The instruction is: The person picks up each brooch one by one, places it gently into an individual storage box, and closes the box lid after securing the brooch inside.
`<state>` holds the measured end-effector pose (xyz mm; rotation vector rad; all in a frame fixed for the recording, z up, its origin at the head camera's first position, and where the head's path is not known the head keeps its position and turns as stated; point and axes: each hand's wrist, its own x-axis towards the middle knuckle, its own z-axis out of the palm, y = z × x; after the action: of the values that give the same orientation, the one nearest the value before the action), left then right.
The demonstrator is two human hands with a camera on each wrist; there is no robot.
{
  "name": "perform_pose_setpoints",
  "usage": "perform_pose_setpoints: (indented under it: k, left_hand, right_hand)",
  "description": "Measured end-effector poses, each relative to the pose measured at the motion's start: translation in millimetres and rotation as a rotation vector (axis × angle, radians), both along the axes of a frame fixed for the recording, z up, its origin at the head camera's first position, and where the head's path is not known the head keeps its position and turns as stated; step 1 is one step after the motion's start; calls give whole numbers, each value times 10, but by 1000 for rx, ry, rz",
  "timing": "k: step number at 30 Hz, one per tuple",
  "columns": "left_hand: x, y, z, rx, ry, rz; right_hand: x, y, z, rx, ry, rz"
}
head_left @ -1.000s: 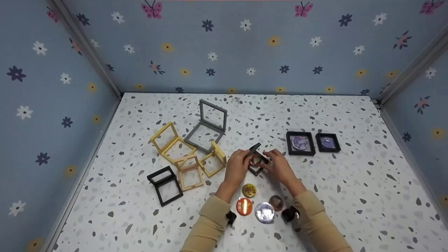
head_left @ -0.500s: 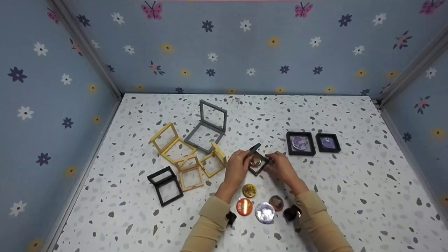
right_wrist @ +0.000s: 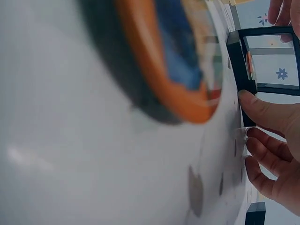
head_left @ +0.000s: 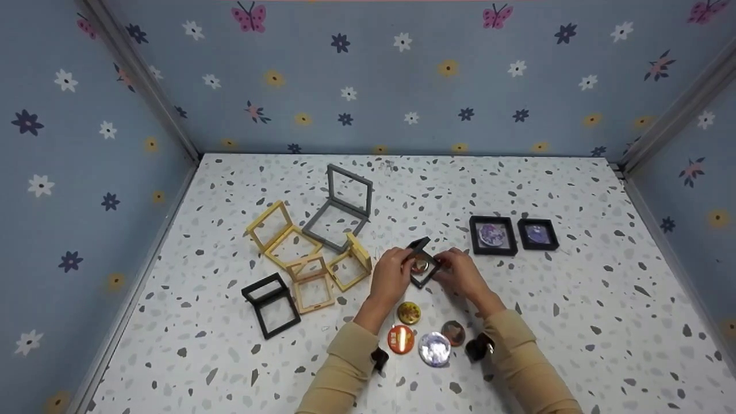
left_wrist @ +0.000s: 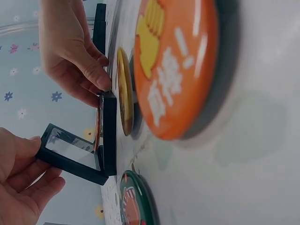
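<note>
A small black hinged display frame (head_left: 426, 275) stands half open on the table, with a round badge (head_left: 420, 264) lying inside its base. My left hand (head_left: 391, 275) pinches the edge of the raised lid (left_wrist: 70, 152) between thumb and fingers. On the other side, my right hand (head_left: 462, 275) grips the base, its thumb pressed on the rim in the right wrist view. Closer to me lie a yellow badge (head_left: 409, 313), an orange badge (head_left: 401, 339), a shiny silver badge (head_left: 434, 349) and a brown badge (head_left: 453, 333). A green-rimmed badge (left_wrist: 136, 199) shows in the left wrist view.
Left of my hands stand opened frames: a grey frame (head_left: 335, 224), a yellow frame (head_left: 294, 247), a smaller yellow frame (head_left: 349, 269), a beige frame (head_left: 313, 294) and a black frame (head_left: 278, 313). Two closed black frames (head_left: 493, 251) (head_left: 539, 247) holding purple badges sit at right.
My right hand has drawn its fingers back from the badge inside the frame to the base's outer edge. The lid has tipped slightly; my left hand stays on it.
</note>
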<state>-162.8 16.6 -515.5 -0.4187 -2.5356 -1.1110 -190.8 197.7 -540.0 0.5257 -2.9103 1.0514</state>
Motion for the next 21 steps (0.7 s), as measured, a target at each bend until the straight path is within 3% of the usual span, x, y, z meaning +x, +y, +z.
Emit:
perform_pose_setpoints:
  k: [9,17,21]
  left_hand:
    - [-15,26,0,7,-47,-15]
    - [-30,79,-13,11,-112,-86]
    - [-21,106,-11,-13,-141,-122]
  right_hand:
    - [-21,9,4,18,-32,-6]
    - [-20,-5,4,26,-21,-22]
    - [-11,0,-10,23,26,-10]
